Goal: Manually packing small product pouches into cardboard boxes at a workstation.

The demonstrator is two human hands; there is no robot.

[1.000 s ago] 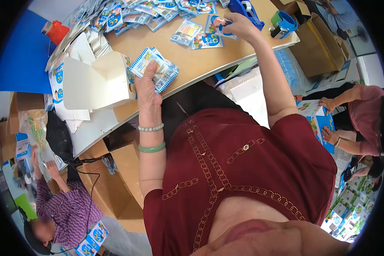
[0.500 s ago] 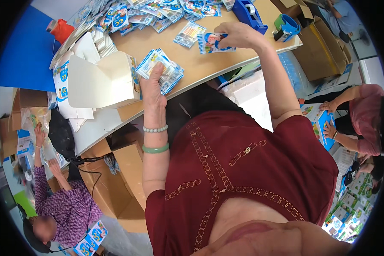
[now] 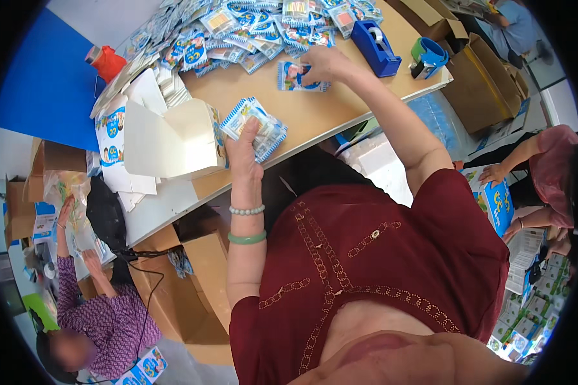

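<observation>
The left hand [image 3: 245,149], at centre frame, has its grip closed around a stack of blue-and-white sachets [image 3: 258,126] on the desk [image 3: 315,115]. Up and to the right, the right hand [image 3: 322,64] presses narrowed fingers on a single sachet [image 3: 294,75] lying flat, its long axis roughly left-right. The right hand is nearer that sachet; the stack lies down-left of it.

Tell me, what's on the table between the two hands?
Only bare tabletop between the left hand, holding a stack of packets, and the right hand on one packet, in the head view.
</observation>
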